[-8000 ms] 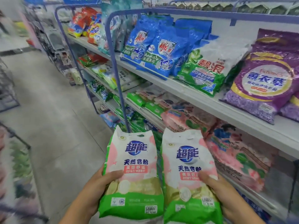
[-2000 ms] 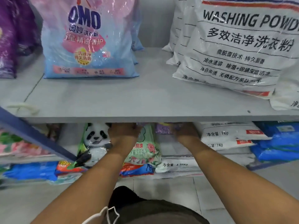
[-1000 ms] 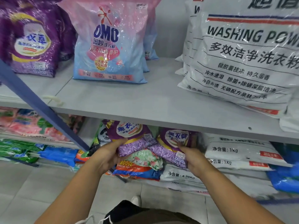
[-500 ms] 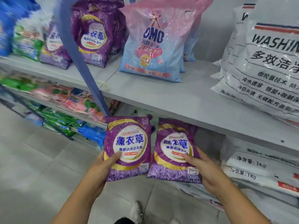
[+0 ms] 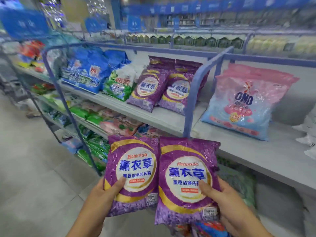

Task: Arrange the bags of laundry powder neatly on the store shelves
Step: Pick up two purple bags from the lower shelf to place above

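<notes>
I hold two purple lavender laundry powder bags upright and side by side in front of the shelves. My left hand (image 5: 104,194) grips the left purple bag (image 5: 132,170) at its lower left, thumb on the front. My right hand (image 5: 222,200) grips the right purple bag (image 5: 186,178) at its lower right, thumb on the front. Matching purple bags (image 5: 164,89) stand leaning on the upper grey shelf (image 5: 160,117), just left of a blue divider post (image 5: 193,100).
A pink and blue OMO bag (image 5: 242,103) stands right of the post, with bare shelf around it. Blue bags (image 5: 89,71) and a green and white bag (image 5: 119,84) sit further left. Lower shelves hold green and pink bags (image 5: 106,117). Grey tiled aisle floor (image 5: 34,168) lies to the left.
Both hands have lifted the two purple bags out from the lower shelf and up in front of me. My view has swung left and up toward the purple bags on the upper shelf.
</notes>
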